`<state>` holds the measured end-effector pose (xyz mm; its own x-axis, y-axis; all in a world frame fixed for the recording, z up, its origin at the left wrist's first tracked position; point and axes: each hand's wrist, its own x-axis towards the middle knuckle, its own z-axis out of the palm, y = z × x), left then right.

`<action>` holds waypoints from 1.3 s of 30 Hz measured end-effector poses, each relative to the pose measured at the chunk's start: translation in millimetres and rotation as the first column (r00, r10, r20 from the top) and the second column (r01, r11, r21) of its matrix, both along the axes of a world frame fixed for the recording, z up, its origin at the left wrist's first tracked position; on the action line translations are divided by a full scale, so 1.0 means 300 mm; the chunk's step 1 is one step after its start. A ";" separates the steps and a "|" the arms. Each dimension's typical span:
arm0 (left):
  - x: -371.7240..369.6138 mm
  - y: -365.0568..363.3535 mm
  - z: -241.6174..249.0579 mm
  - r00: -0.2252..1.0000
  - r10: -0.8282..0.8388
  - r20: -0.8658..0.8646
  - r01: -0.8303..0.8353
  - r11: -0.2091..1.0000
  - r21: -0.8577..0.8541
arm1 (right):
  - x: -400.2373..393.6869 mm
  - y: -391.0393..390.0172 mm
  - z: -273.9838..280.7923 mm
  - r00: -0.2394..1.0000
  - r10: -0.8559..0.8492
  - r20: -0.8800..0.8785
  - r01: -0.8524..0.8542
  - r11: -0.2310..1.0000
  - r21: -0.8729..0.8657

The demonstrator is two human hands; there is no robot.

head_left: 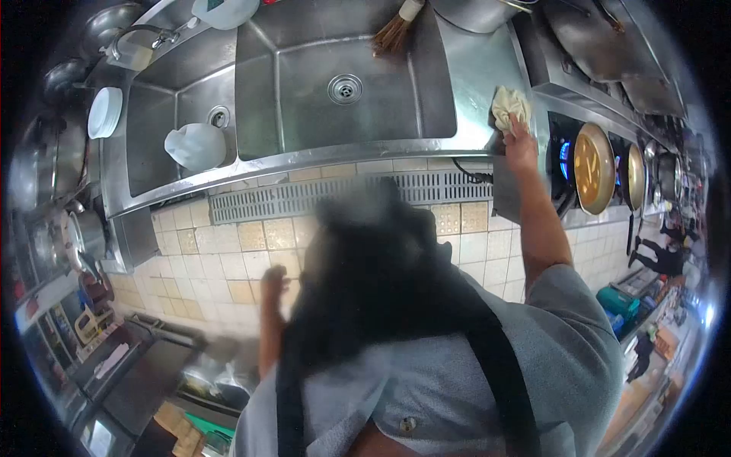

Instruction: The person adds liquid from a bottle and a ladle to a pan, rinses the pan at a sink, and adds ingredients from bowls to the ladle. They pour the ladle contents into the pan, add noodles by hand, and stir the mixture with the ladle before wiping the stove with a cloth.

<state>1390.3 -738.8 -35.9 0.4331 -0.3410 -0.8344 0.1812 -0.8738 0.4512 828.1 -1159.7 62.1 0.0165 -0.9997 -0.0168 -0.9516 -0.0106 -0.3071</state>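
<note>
My right hand point(520, 143) reaches out to the steel counter point(483, 80) between the sink and the stove. Its fingers are closed on a crumpled cream cloth point(510, 109), which lies against the counter top. Low at my side hangs my left hand point(274, 287), above the tiled floor. It holds nothing that I can see, and its fingers are loosely apart. To the right of the cloth, a pan point(593, 169) with orange-brown liquid and pale pieces stands over a blue flame.
A large sink basin point(320, 84) has a straw brush point(396, 32) at its far right. In the smaller basin sits a white plastic jug point(196, 146). White plates point(105, 113) are stacked at the left. Another pan point(635, 177) is on the stove; a person point(661, 255) is far right.
</note>
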 end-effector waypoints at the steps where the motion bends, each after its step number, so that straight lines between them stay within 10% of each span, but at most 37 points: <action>1: 0.032 -0.010 -0.010 1.000 -0.015 -0.014 0.014 1.000 -0.004 | 0.048 0.050 0.044 0.991 -0.102 -0.087 0.108 0.992 0.067; 5: 0.207 -0.023 -0.044 0.999 0.001 -0.038 -0.003 0.998 -0.068 | 0.323 0.201 -0.056 0.951 0.156 -0.268 -0.172 0.984 -0.038; 10: 0.417 0.055 -0.072 0.937 -0.325 0.129 0.343 0.925 -0.162 | 0.949 0.312 -0.073 0.817 0.406 0.409 -0.367 0.914 -0.174; 13: 0.453 0.072 -0.003 0.908 -0.390 0.151 0.395 0.919 -0.001 | 1.114 0.288 0.047 0.689 0.212 0.693 -0.254 0.966 -0.043; 15: 0.646 0.193 -0.217 -0.030 -0.764 0.644 0.964 0.148 0.221 | 1.113 0.212 0.075 0.262 -0.026 0.965 -0.104 0.993 0.055; 17: 0.701 0.241 -0.312 0.184 -0.760 0.624 0.951 0.299 0.084 | 1.004 0.131 0.185 0.184 -0.028 0.982 0.054 0.998 0.019; 18: 0.701 0.237 -0.335 0.400 -0.729 0.556 0.888 0.458 -0.038 | 0.921 0.059 0.241 0.425 0.065 0.903 0.115 0.985 -0.126; 20: 0.684 0.224 -0.354 0.360 -0.748 0.557 0.907 0.419 -0.024 | 0.777 0.045 0.395 0.086 0.083 0.993 0.214 0.972 -0.100; 23: 0.618 0.114 -0.398 0.212 -0.763 0.610 0.963 0.268 0.001 | 0.533 -0.007 0.371 0.498 -0.013 0.867 0.502 0.819 -0.276; 28: 0.438 -0.240 -0.461 -0.007 -0.627 0.779 1.000 -0.015 -0.004 | 0.265 0.281 0.219 0.607 -0.242 0.757 0.365 0.931 0.005; 29: 0.383 -0.354 -0.437 0.521 -0.754 0.400 0.848 0.405 -0.340 | 0.209 0.339 0.086 0.643 -0.279 0.713 0.330 0.941 0.071; 31: 0.230 -0.549 -0.342 -0.116 -0.460 0.880 0.964 -0.267 -0.012 | 0.188 0.563 0.055 0.676 -0.396 0.622 0.410 0.903 0.129; 32: 0.154 -0.643 -0.353 -0.124 -0.447 0.886 0.958 -0.288 -0.010 | 0.154 0.670 0.005 0.692 -0.444 0.569 0.400 0.892 0.211; 34: 0.030 -0.806 -0.433 0.453 -0.860 0.235 0.850 0.336 -0.407 | 0.053 0.880 -0.139 0.795 -0.522 0.309 0.386 0.828 0.407; 35: -0.055 -0.866 -0.392 0.432 -0.870 0.239 0.857 0.313 -0.408 | -0.023 0.991 -0.269 0.994 -0.039 -0.100 0.083 0.871 0.483; 36: -0.188 -0.911 -0.284 0.427 -0.879 0.212 0.861 0.323 -0.394 | -0.099 1.157 -0.444 0.990 -0.093 -0.102 0.136 0.785 0.605; 37: -0.334 -0.950 -0.141 0.421 -0.888 0.186 0.864 0.330 -0.380 | -0.136 1.320 -0.509 0.958 -0.243 -0.152 0.285 0.744 0.604; 39: -0.569 -1.003 0.094 0.354 -0.926 0.131 0.870 0.275 -0.409 | -0.192 1.560 -0.537 0.468 -0.857 -0.214 0.598 0.129 0.791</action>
<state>1219.6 -1039.8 -7.6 -0.4296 -0.7101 -0.5579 -0.5420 -0.2914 0.7883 770.6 -691.8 -99.2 -0.5787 -0.1344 -0.8044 -0.2521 0.9675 0.0197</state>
